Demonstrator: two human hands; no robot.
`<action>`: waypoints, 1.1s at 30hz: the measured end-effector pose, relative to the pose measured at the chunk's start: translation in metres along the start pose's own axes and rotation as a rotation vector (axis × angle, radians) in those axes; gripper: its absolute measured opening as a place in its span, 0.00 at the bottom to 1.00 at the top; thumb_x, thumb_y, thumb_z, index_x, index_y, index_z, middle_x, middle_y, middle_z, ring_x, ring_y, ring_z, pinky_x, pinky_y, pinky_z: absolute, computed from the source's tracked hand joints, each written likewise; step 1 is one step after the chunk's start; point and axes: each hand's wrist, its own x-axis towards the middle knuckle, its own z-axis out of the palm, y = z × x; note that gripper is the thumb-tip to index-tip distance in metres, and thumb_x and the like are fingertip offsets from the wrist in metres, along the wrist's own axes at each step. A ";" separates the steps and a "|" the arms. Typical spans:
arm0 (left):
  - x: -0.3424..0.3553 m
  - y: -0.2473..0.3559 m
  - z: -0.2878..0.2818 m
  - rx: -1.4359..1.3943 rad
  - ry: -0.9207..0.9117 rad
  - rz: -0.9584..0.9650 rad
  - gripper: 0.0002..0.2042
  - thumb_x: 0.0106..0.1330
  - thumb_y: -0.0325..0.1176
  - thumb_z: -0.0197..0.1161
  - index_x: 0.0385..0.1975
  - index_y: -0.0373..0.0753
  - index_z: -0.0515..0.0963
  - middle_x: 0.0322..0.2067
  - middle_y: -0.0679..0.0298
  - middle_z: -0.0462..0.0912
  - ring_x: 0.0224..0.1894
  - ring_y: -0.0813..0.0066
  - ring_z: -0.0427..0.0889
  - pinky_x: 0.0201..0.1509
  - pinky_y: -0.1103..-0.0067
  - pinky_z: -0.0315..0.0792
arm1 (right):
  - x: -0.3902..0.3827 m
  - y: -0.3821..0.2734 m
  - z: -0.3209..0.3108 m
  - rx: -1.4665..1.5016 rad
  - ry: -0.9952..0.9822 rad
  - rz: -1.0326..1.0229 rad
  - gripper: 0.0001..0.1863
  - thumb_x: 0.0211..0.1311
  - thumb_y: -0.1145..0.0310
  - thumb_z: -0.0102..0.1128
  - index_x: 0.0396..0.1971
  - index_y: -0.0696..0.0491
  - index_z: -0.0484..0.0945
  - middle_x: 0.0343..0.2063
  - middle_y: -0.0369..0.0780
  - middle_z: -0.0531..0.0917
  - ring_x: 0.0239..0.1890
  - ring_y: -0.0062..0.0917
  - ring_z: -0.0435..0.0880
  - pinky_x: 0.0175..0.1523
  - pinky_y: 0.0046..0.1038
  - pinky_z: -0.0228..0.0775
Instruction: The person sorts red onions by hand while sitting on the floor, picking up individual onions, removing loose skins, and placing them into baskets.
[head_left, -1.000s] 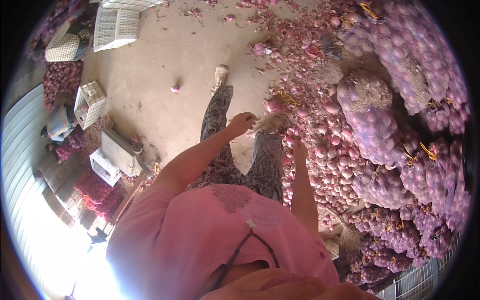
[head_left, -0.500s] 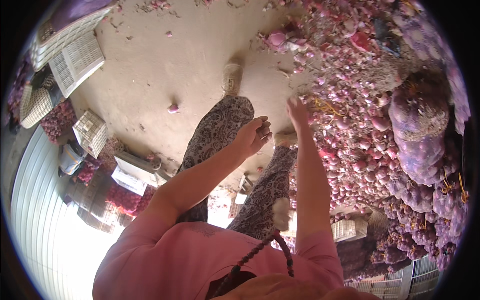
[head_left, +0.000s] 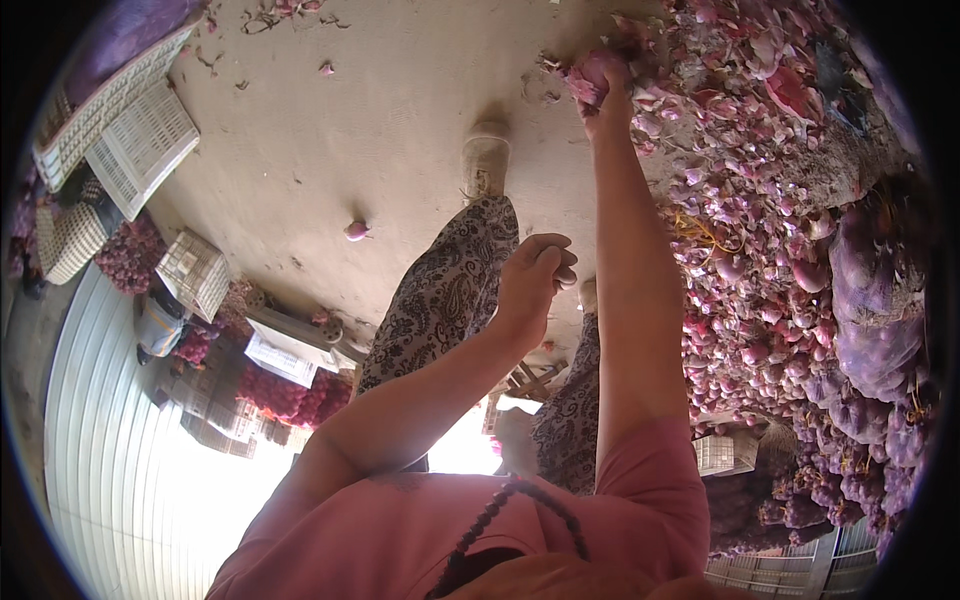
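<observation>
At the edge of the spread of onion skins, my right hand (head_left: 606, 98) reaches far ahead and closes round a crumpled pink-purple clump (head_left: 588, 82). Whether it is a peeling onion or a wad of skins I cannot make out. My left hand (head_left: 535, 283) hangs in front of my patterned trousers, fingers curled into a loose fist with nothing visible in it. Loose skins and red onions (head_left: 735, 270) lie in a thick heap on the right. A single red onion (head_left: 356, 231) sits on the bare floor (head_left: 330, 130) to the left.
Full purple mesh sacks (head_left: 878, 290) line the right side, with a yellow tie string (head_left: 703, 232) on the heap. Pale plastic crates (head_left: 145, 145) stand at the left, near a corrugated wall (head_left: 90, 400). My shoe (head_left: 486, 155) is on the floor ahead.
My right hand has moved forward from beside the heap and taken hold of the pink-purple clump. My left hand has shifted slightly right, its fingers more curled. The whole view has shifted a little.
</observation>
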 end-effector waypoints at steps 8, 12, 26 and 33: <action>0.021 0.015 -0.005 0.733 0.090 0.469 0.26 0.64 0.33 0.66 0.61 0.37 0.67 0.58 0.48 0.73 0.60 0.61 0.72 0.63 0.67 0.67 | -0.133 -0.012 -0.120 -0.067 -0.526 -0.040 0.23 0.60 0.59 0.63 0.51 0.57 0.74 0.37 0.38 0.84 0.37 0.21 0.84 0.40 0.24 0.77; 0.025 -0.002 -0.022 0.771 -0.195 0.212 0.41 0.58 0.43 0.74 0.67 0.35 0.59 0.61 0.45 0.69 0.61 0.59 0.71 0.63 0.66 0.68 | -0.225 0.002 -0.183 -0.337 -0.691 0.017 0.43 0.54 0.45 0.70 0.60 0.61 0.66 0.51 0.42 0.79 0.52 0.26 0.79 0.57 0.30 0.73; 0.002 -0.087 -0.006 0.644 -0.302 0.106 0.33 0.60 0.37 0.70 0.63 0.38 0.63 0.55 0.58 0.71 0.57 0.68 0.73 0.60 0.71 0.73 | -0.054 0.105 -0.393 -0.999 0.673 -0.464 0.53 0.40 0.45 0.77 0.66 0.49 0.59 0.57 0.55 0.66 0.56 0.49 0.72 0.61 0.45 0.67; 0.006 -0.106 -0.010 0.721 -0.270 0.174 0.33 0.61 0.37 0.69 0.64 0.36 0.61 0.56 0.57 0.70 0.58 0.67 0.74 0.59 0.70 0.75 | -0.060 0.065 -0.391 -0.947 0.337 -0.382 0.57 0.29 0.50 0.83 0.65 0.43 0.61 0.53 0.51 0.69 0.55 0.47 0.75 0.61 0.43 0.69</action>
